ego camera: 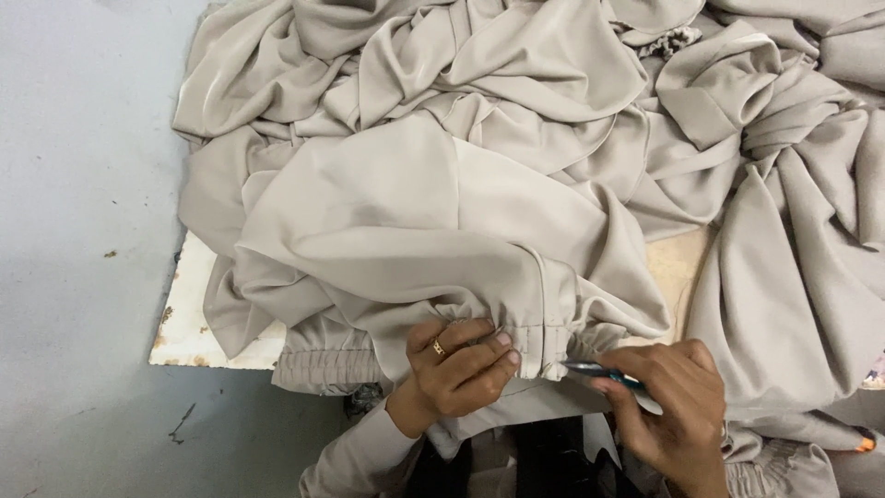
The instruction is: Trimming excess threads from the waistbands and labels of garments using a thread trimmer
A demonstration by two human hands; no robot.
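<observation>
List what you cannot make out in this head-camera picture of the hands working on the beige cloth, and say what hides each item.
- Small metal tool: the right hand covers its rear, so its kind is unclear.
- Board under the beige cloth: mostly hidden by fabric.
- Left hand: fingers pinch the gathered cuff; the palm is hidden.
- Orange object: cut off by the right edge.

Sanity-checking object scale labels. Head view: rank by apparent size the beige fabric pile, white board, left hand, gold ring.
1. beige fabric pile, fills most of the view
2. white board, mostly covered, so its full size is unsure
3. left hand
4. gold ring, smallest
</observation>
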